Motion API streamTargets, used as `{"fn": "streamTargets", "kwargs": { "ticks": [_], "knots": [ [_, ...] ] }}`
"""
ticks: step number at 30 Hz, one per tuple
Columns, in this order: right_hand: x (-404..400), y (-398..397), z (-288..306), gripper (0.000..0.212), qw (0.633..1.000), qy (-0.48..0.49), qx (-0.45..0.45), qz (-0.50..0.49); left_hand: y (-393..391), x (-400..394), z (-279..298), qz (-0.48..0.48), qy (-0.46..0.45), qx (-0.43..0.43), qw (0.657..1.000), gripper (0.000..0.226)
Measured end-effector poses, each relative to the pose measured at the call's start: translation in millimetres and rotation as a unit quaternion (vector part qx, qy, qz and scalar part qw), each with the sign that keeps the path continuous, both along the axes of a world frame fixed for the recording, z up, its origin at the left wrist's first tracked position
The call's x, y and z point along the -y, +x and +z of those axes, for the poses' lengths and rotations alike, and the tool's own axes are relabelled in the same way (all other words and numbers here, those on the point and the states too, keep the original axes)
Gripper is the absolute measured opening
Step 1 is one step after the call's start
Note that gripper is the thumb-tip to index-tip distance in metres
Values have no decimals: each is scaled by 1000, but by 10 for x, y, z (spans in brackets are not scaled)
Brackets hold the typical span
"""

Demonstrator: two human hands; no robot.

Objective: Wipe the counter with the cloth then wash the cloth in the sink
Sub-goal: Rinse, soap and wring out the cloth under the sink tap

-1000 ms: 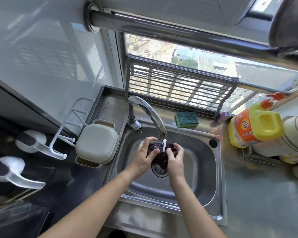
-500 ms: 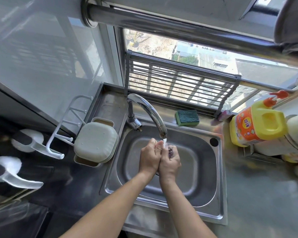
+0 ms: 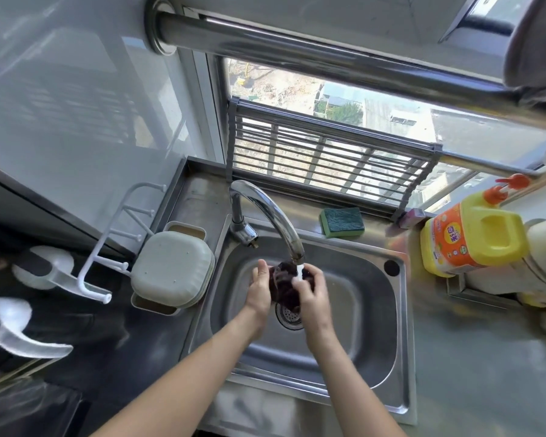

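At the frame's centre, the left hand (image 3: pixel 260 290) and right hand (image 3: pixel 312 296) are gripping the dark cloth (image 3: pixel 282 287) under the running faucet (image 3: pixel 265 212), above the sink (image 3: pixel 375 326).

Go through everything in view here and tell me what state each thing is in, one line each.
Tap: running, water falling onto the cloth.
Cloth: dark, bunched, held under the stream over the sink.
Left hand: grips the cloth.
Right hand: grips the cloth.
Sink: drain uncovered, strainer showing.
Sponge: lying flat on the ledge behind the sink.
Detergent bottle: upright, capped.
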State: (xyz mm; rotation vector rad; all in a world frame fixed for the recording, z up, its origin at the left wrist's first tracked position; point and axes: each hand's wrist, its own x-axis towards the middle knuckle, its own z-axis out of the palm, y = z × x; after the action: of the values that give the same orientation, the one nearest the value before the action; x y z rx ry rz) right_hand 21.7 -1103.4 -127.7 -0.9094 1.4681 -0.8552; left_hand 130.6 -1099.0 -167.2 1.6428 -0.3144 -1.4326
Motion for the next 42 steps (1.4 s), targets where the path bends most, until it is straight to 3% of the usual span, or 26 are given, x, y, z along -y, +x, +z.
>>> {"fn": "streamTargets", "kwargs": {
  "ticks": [2,5,10,17,20,22,24,26,28,29,33,36,39,42],
  "knots": [
    [-56,122,-77,40,998,-35,-49,34,-75,9,36,-23,16,19,999,81],
    [-51,216,-174,46,994,-30,-100,-12,-239,-5,239,-32,-10,5,999,85],
    [6,293,-138,39,976,-23,-178,-121,-282,18,356,-22,9,117,993,71],
    [18,259,-165,38,975,-23,-195,-106,-236,51,223,-24,-33,72,997,57],
    [45,261,-219,47,984,69,-115,-115,-206,28,202,-84,-62,146,984,57],
    [83,220,-180,49,976,149,4,-156,-182,-1,202,-120,-84,180,973,56],
    [106,153,-81,51,945,219,150,-189,-111,-23,187,-122,-109,178,970,59],
    [76,64,-26,43,944,185,194,-193,-1,-17,134,-129,-133,171,968,43],
    [27,-24,-56,26,983,82,93,-136,118,-18,103,-166,-147,163,961,38],
    [-7,-65,-71,29,995,28,25,-87,162,-30,109,-182,-148,143,961,41],
    [-105,-39,-203,64,983,-78,-153,71,56,-82,252,-96,-104,-3,990,36],
    [-168,97,-216,50,982,-70,-173,21,-174,-79,293,-26,-100,-33,994,50],
    [-191,183,-195,42,980,-71,-180,-48,-249,-68,269,-36,-80,32,996,67],
    [-171,200,-173,42,977,-80,-180,-78,-217,-37,219,-60,-68,50,995,66]
  ]
}}
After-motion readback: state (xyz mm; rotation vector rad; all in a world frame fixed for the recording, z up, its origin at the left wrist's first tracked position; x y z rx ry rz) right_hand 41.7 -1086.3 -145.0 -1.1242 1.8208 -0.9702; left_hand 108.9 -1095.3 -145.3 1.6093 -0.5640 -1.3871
